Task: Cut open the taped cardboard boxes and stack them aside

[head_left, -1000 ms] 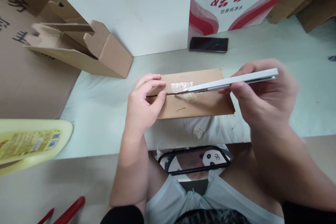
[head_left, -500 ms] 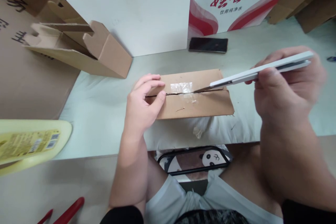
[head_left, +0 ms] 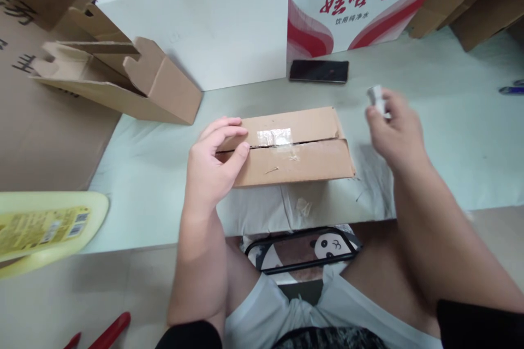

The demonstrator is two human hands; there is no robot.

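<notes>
A brown cardboard box (head_left: 298,159) lies in front of me, its two top flaps meeting along a dark seam. Clear tape (head_left: 275,137) crosses the middle of that seam, and the seam is parted on both sides of it. My left hand (head_left: 215,158) grips the box's left end, thumb on the near flap and fingers over the far one. Off the box's right side, my right hand (head_left: 395,125) is closed round a white-handled knife (head_left: 375,99). The knife is blurred, and I cannot make out its blade.
A black phone (head_left: 318,71) lies behind the box, before a white-and-red carton (head_left: 347,5). An open cardboard carton (head_left: 164,87) stands back left. A yellow container (head_left: 53,223) is at the left edge, red handles (head_left: 109,332) below it. Pens (head_left: 511,89) lie far right.
My right hand has drawn the knife away from the seam and turned it, so its handle now points up and away. The left hand keeps its hold on the box.
</notes>
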